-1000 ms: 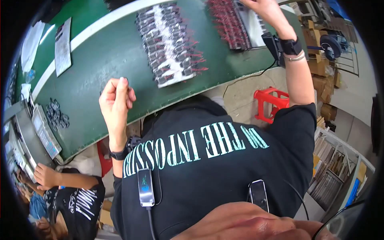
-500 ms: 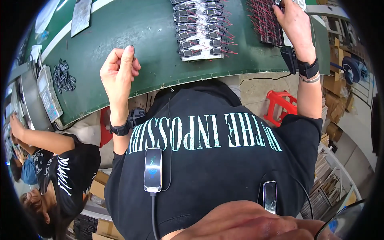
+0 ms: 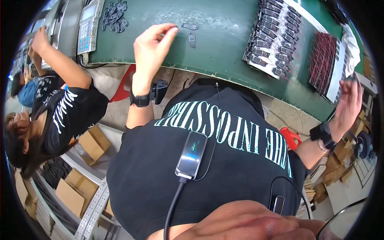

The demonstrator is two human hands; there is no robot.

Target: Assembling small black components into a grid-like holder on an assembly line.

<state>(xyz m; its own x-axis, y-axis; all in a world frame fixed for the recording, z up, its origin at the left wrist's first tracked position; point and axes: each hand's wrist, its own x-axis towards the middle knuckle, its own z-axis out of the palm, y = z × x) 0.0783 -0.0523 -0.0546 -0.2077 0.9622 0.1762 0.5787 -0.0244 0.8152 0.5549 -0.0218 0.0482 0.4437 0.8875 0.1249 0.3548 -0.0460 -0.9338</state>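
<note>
My left hand [image 3: 152, 50] is over the near part of the green table, its thumb and forefinger pinched together. What the pinch holds, if anything, is too small to tell. Just right of those fingertips lie a small black framed part [image 3: 190, 26] and another black part [image 3: 192, 40]. Beyond the table's right end is my right hand [image 3: 347, 106], its fingers bunched at a small dark thing I cannot make out. Near it are a white cloth [image 3: 351, 48] and a dense rack of red wires [image 3: 322, 60].
A white board [image 3: 276, 70] carries rows of black parts with red wires. A pile of black parts [image 3: 115, 17] sits beside a grey keypad device [image 3: 86, 28] at the left. A co-worker [image 3: 76, 104] works at left, near open cardboard boxes [image 3: 77, 190]. A red stool [image 3: 290, 138] stands under the table.
The view has swung left, so the table's things appear farther right. My right hand has left the red wires for the table's right end. Two black parts now show by my left hand.
</note>
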